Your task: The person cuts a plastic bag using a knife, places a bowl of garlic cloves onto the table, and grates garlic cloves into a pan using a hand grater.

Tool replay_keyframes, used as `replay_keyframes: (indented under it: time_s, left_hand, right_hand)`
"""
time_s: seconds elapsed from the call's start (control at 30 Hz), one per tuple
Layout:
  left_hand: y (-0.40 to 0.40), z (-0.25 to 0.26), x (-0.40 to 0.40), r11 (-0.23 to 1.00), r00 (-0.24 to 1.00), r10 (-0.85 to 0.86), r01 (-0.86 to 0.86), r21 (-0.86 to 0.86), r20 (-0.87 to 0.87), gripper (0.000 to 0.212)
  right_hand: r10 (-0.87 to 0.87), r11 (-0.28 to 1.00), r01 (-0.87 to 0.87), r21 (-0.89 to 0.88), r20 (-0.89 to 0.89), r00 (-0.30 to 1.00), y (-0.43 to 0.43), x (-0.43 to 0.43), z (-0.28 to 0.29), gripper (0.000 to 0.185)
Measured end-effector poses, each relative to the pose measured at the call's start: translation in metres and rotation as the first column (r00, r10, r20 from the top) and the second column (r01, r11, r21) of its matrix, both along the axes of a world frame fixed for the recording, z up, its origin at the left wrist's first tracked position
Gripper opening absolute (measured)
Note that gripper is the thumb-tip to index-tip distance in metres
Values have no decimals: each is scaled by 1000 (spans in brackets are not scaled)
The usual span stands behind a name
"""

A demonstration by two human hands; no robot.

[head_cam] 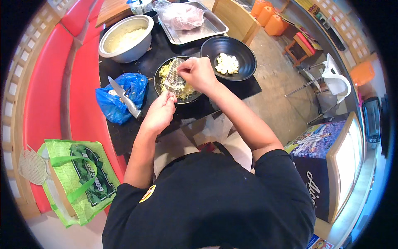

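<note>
My left hand (161, 112) grips the near end of a metal grater (174, 74), which lies tilted over a dark bowl (156, 84) of grated pale yellow food (185, 93). Over the grater's upper part is my right hand (199, 72), its fingertips pinched together; whatever they hold is too small or hidden to tell. Right of it, a black ridged bowl (245, 57) holds several peeled garlic cloves (227, 63). To the left, a knife (125, 98) rests on a crumpled blue plastic bag (119, 115) with scraps inside.
A deep grey pot (132, 53) with pale contents stands at the table's back left. Behind the bowls, a metal tray (214, 28) bears a plastic-wrapped pale bundle (183, 16). Red bench seating (84, 87) runs along the left, with a green bag (80, 183) on it. A wooden chair (234, 18) stands beyond the table.
</note>
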State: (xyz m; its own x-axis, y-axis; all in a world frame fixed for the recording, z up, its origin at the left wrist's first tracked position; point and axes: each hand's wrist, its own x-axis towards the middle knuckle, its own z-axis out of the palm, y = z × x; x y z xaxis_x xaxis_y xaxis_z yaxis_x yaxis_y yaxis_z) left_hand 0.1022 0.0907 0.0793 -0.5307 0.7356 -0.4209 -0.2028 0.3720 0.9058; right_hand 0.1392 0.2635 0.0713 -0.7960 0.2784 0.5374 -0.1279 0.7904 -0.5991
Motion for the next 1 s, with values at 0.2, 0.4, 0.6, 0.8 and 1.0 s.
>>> replay_keyframes:
  time_s: [0.2,0.4,0.6,0.8,1.0]
  left_hand:
    - [-2,-6,2,1000,998,16,-15,-26,56,9]
    - [0,-10,2,1000,993,8,-7,-14,118,8]
    - [0,-6,5,1000,990,5,-2,-18,144,8]
    - [0,-7,4,1000,993,-1,-1,19,122,8]
    - [-4,0,1,1000,992,19,-20,3,123,8]
  right_hand:
    - [-14,999,10,46,107,994,-5,6,-9,10]
    - [34,999,-35,16,59,998,-20,12,-5,11]
    - [-42,998,42,-49,0,999,-7,1,-19,11]
    - [-83,996,81,-42,-44,996,0,0,-21,13]
    - [-75,996,69,-60,-101,992,-4,-2,-25,15]
